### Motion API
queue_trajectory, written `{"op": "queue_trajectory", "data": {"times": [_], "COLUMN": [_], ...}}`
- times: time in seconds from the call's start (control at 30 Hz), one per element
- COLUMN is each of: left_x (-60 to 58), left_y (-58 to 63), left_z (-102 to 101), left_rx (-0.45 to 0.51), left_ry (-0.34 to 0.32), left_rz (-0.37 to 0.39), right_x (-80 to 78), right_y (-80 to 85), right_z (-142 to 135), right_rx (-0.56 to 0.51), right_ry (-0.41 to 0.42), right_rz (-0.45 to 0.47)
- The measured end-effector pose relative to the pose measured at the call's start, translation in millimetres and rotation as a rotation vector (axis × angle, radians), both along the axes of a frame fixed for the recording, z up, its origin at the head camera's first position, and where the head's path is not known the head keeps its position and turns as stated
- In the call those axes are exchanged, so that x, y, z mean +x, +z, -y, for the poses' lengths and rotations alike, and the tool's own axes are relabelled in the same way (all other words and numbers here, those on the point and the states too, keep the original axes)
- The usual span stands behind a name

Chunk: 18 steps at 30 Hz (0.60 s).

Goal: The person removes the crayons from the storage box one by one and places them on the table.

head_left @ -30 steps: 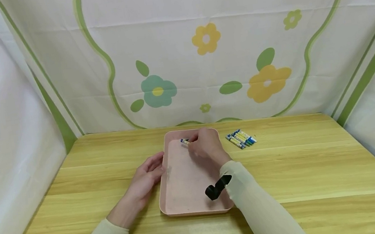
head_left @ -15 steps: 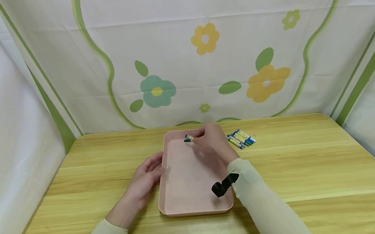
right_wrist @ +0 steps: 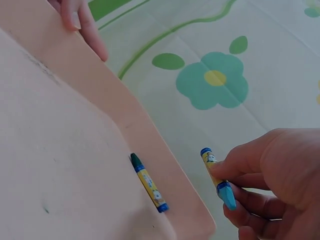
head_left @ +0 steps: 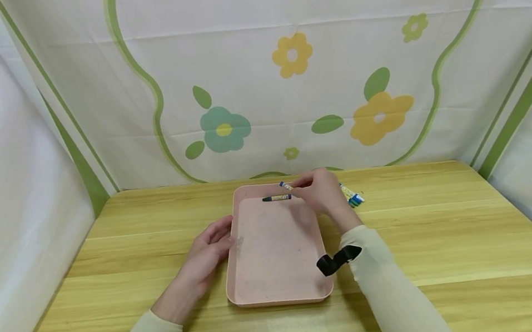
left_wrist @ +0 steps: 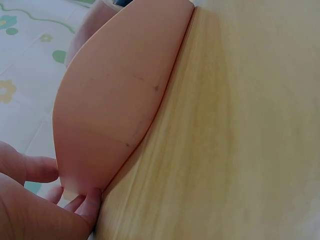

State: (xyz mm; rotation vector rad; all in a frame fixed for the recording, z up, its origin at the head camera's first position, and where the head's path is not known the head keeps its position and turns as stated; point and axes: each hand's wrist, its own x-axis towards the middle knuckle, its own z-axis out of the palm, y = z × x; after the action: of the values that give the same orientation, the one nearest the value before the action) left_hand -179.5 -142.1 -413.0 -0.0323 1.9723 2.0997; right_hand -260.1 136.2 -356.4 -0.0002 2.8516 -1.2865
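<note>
In the head view my left hand (head_left: 209, 252) rests against the left side of a pink tray (head_left: 283, 296), its fingers touching the outer wall and rim. My right hand (head_left: 322, 195) is above the tray's far right corner. Between its thumb and fingers it pinches a light-blue crayon (right_wrist: 226, 195) with a yellow and blue wrapper, clear of the tray floor. A dark-green crayon (head_left: 277, 198) lies flat inside the tray by the far wall, its tip pointing left.
On the table right of the tray lie several more crayons (head_left: 352, 195), partly hidden behind my right hand. The wooden table (head_left: 456, 230) meets a white flowered curtain (head_left: 254, 78) at the back, and more white cloth hangs at both sides.
My right hand has drawn to the right across the tray with the light-blue crayon, uncovering the dark-green crayon on the tray floor. The left hand and the tray stay in place.
</note>
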Motion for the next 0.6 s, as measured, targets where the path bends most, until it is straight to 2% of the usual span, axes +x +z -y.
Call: {"op": "queue_trajectory", "data": {"times": [0.6], "left_x": [1.4], "left_y": [1.8], "left_z": [-0.4], "left_rx": [0.009], "left_ry": [-0.008], "left_rz": [-0.002], "right_x": [4.9], "right_y": [-8.3], "right_z": [-38.5], "right_rx": [-0.032], "right_ry": [-0.072], "right_rz": [-0.047]}}
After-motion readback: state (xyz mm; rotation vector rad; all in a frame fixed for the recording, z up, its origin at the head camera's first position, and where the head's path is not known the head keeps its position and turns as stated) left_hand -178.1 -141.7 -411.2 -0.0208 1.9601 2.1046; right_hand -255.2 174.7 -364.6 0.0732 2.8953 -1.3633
